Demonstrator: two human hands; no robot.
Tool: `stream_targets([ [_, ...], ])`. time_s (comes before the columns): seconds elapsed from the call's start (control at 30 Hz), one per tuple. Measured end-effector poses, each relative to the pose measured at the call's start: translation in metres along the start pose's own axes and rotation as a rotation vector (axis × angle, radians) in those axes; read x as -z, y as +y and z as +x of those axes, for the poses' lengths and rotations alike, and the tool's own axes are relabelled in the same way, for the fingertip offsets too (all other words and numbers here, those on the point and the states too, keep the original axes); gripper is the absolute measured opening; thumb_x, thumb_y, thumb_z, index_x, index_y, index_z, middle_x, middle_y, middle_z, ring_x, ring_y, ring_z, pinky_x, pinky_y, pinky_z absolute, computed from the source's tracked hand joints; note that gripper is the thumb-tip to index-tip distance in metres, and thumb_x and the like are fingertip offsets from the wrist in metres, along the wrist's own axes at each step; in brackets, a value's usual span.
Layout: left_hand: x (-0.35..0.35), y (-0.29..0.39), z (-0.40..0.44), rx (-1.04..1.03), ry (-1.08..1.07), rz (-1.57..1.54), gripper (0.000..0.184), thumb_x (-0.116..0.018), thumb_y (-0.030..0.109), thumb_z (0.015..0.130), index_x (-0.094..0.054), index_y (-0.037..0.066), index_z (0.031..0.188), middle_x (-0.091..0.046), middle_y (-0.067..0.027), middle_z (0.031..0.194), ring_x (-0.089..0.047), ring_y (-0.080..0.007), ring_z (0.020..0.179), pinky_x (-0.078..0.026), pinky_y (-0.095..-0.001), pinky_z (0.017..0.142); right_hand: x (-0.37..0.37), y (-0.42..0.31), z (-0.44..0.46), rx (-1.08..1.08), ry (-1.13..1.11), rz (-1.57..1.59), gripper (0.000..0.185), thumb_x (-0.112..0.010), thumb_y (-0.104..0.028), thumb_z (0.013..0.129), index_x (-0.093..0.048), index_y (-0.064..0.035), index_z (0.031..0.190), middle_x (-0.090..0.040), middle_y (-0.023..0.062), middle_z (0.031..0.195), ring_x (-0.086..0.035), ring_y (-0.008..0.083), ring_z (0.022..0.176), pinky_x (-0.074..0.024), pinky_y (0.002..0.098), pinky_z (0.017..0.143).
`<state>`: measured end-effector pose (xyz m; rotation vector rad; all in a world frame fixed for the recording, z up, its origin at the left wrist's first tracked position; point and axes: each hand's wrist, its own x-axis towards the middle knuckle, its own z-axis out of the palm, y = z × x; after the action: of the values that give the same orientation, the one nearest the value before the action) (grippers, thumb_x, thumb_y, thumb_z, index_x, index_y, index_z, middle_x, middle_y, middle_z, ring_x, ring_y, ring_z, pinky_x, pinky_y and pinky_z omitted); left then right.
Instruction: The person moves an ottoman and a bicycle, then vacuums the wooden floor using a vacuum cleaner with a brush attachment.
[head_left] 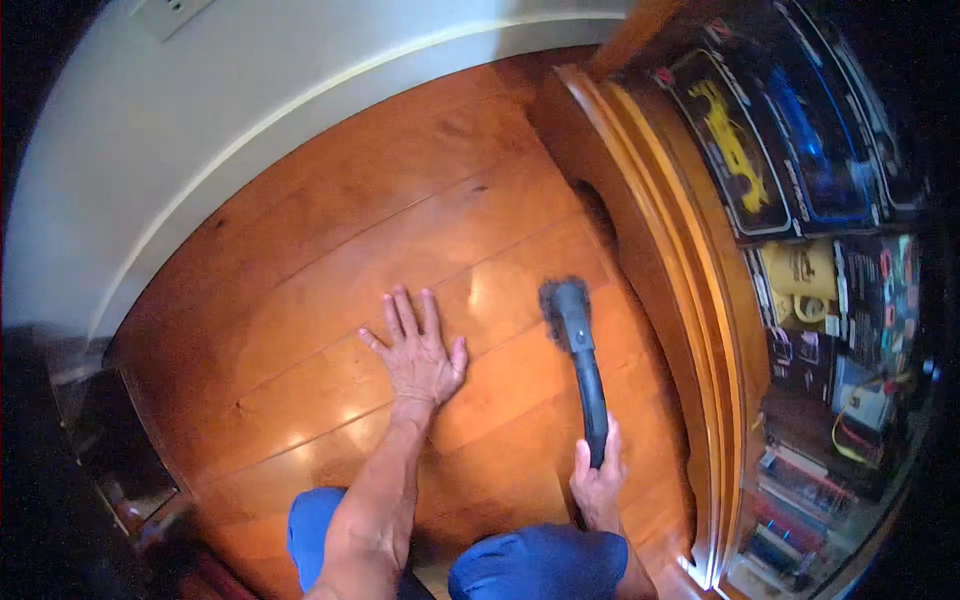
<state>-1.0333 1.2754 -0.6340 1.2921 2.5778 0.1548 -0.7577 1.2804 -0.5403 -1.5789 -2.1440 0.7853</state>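
I see the fingers of the right hand [598, 482] closed around the grip of a black handheld brush [591, 388], the thumb along one side. The wrist comes up from beside a blue-clothed knee [540, 565], and the brush points forward, its bristled head [567, 305] on the wood floor [330, 325] near the floor's right edge, just short of the wooden bookcase [665, 225]. I have the left hand [420, 365] palm down on the planks, empty, fingers fanned toward the white baseboard [335, 90] along the far edge, thumb angled toward the brush, forearm reaching forward over the other knee [315, 530]. Inside the bookcase I make out a boxed yellow model car [730, 145].
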Motion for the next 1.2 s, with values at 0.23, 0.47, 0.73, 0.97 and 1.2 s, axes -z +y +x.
stream_targets([
  [0.23, -0.010, -0.004, -0.002, -0.026, 0.069, -0.004, 0.088, -0.059, 0.049, 0.086, -0.029, 0.008, 0.158, -0.014, -0.0244, 0.166, -0.008, -0.0429, 0.154, -0.003, -0.0787, 0.111, -0.041, -0.030, 0.124, 0.108, 0.036, 0.104, 0.057, -0.066, -0.018, 0.097, -0.043, -0.0117, 0.148, -0.069, 0.0257, 0.105, -0.072, 0.0419, 0.083, -0.0571, 0.0461, 0.065],
  [0.47, -0.006, -0.004, -0.001, -0.019, 0.067, -0.039, 0.087, -0.059, 0.048, 0.086, -0.030, 0.008, 0.157, -0.014, -0.0245, 0.166, -0.008, -0.0427, 0.154, -0.002, -0.0788, 0.111, -0.085, -0.074, 0.240, 0.211, 0.069, 0.024, 0.044, -0.061, -0.029, 0.098, -0.048, -0.0171, 0.139, -0.068, 0.0253, 0.078, -0.067, 0.0474, 0.069, -0.0531, 0.0533, 0.057],
  [0.73, -0.006, -0.004, 0.000, -0.025, 0.049, -0.036, 0.089, -0.060, 0.049, 0.084, -0.031, 0.008, 0.157, -0.015, -0.0251, 0.165, -0.009, -0.0429, 0.154, -0.003, -0.0791, 0.111, -0.118, -0.118, 0.326, 0.254, 0.079, 0.038, 0.039, -0.059, -0.032, 0.098, -0.050, -0.0154, 0.132, -0.069, 0.0278, 0.086, -0.066, 0.0505, 0.080, -0.0518, 0.0587, 0.067],
  [0.97, -0.008, -0.004, -0.002, -0.021, 0.053, -0.060, 0.089, -0.059, 0.050, 0.085, -0.030, 0.008, 0.157, -0.014, -0.0249, 0.165, -0.008, -0.0426, 0.154, -0.002, -0.0795, 0.110, -0.059, -0.074, 0.190, 0.041, -0.115, 0.100, 0.051, -0.061, -0.029, 0.099, -0.047, -0.0141, 0.145, -0.068, 0.0289, 0.097, -0.067, 0.0483, 0.090, -0.0547, 0.0529, 0.072],
  [1.2, -0.010, -0.008, -0.002, -0.020, -0.014, -0.046, 0.090, -0.060, 0.053, 0.085, -0.030, 0.009, 0.158, -0.013, -0.0241, 0.166, -0.008, -0.0419, 0.154, -0.004, -0.0826, 0.107, -0.016, -0.056, 0.025, 0.055, -0.161, 0.083, 0.047, -0.062, -0.016, 0.098, -0.048, -0.0075, 0.142, -0.069, 0.0210, 0.107, -0.072, 0.0398, 0.093, -0.0570, 0.0435, 0.077],
])
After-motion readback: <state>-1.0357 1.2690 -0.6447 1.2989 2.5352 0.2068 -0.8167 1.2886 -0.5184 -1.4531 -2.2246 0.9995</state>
